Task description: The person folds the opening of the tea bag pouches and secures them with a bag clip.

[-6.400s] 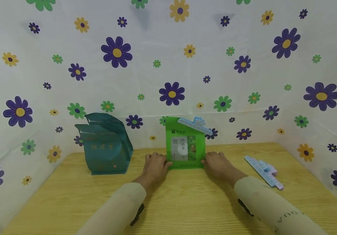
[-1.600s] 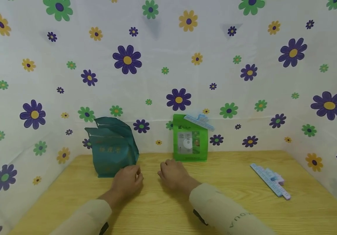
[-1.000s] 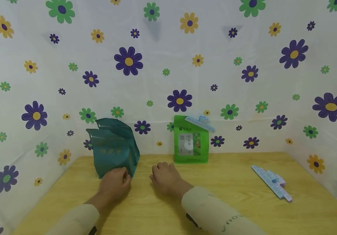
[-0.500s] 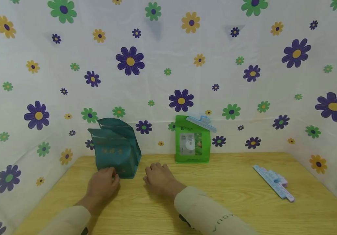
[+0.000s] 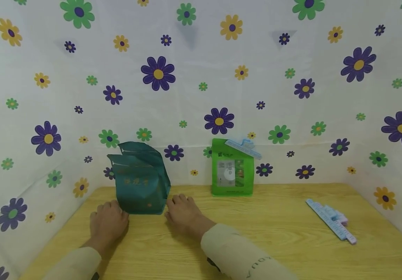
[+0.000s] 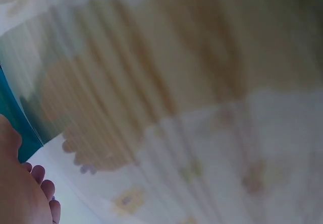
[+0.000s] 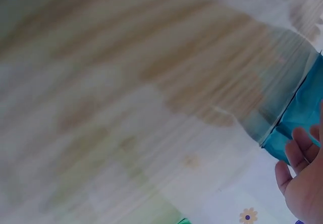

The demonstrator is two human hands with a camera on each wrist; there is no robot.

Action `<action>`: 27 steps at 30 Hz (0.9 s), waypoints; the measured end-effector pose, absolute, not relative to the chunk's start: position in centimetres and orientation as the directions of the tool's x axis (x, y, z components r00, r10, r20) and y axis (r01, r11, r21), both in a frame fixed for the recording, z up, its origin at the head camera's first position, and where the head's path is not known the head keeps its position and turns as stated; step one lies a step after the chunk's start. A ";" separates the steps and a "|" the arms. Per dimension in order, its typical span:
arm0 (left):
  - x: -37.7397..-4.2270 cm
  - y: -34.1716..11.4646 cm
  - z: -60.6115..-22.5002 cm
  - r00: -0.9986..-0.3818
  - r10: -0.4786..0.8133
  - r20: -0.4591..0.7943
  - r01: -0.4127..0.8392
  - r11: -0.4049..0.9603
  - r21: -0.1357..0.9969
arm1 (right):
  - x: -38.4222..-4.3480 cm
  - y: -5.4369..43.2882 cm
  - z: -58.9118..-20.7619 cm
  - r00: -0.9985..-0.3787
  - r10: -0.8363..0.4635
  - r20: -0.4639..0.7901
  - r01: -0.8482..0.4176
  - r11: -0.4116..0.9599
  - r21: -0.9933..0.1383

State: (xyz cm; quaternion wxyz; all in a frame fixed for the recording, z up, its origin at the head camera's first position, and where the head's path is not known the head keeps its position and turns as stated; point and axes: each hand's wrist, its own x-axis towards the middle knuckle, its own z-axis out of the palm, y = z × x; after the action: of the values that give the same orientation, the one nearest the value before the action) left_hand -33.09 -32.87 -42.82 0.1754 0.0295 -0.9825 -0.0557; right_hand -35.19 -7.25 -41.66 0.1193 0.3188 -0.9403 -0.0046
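Two dark teal pouches stand upright one behind the other at the left of the table in the head view. The front teal pouch [image 5: 139,186] has faint gold characters, and the rear teal pouch [image 5: 141,148] is mostly hidden by it. My left hand [image 5: 109,221] is at the lower left corner of the front pouch, fingers loosely bent. At the lower right corner my right hand [image 5: 184,214] lies with relaxed fingers, spread beside the teal pouch [image 7: 298,115] in the right wrist view. Neither hand is curled round it.
A bright green pouch [image 5: 232,186] with a pale blue clip [image 5: 243,149] on its top stands at the back middle. Several blue and pink clips [image 5: 331,219] lie in a pile at the right of the wooden table [image 5: 264,233]. Flower-printed sheeting [image 5: 193,101] surrounds it.
Earlier both hands were at the green pouch's sides; they have left it. My left hand has moved across the teal pouch's front to its left side, and my right hand leftward to its right side.
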 end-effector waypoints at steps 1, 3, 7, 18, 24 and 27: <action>-33.1 -33.0 -42.9 -0.941 -0.087 0.328 -0.045 0.990 0.133 | -35.2 -7.4 -41.6 -0.762 -0.606 0.229 -0.604 0.792 0.087; -33.3 -33.4 -43.0 -0.949 -0.087 0.302 -0.040 0.987 0.158 | -35.1 -7.7 -41.5 -0.752 -0.614 0.239 -0.614 0.785 0.086; -33.7 -33.8 -43.2 -0.962 -0.062 0.266 -0.007 0.979 0.205 | -34.9 -8.0 -41.4 -0.744 -0.624 0.240 -0.628 0.775 0.069; -33.8 -34.0 -42.8 -0.962 -0.041 0.269 0.023 0.972 0.232 | -35.2 -8.2 -41.3 -0.753 -0.627 0.201 -0.635 0.772 0.034; -34.1 -33.9 -42.8 -0.966 -0.076 0.248 0.000 0.956 0.293 | -35.1 -8.2 -41.3 -0.745 -0.638 0.193 -0.647 0.762 0.026; -34.3 -33.8 -42.9 -0.967 -0.100 0.234 -0.018 0.945 0.327 | -35.0 -8.2 -41.6 -0.741 -0.636 0.216 -0.644 0.764 0.041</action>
State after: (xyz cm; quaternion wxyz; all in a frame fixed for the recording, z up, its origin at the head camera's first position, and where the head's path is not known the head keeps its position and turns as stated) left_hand -34.26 -33.78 -42.87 0.1247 0.0301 -0.9782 -0.1632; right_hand -34.99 -8.20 -41.55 0.1093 0.3428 -0.9329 0.0180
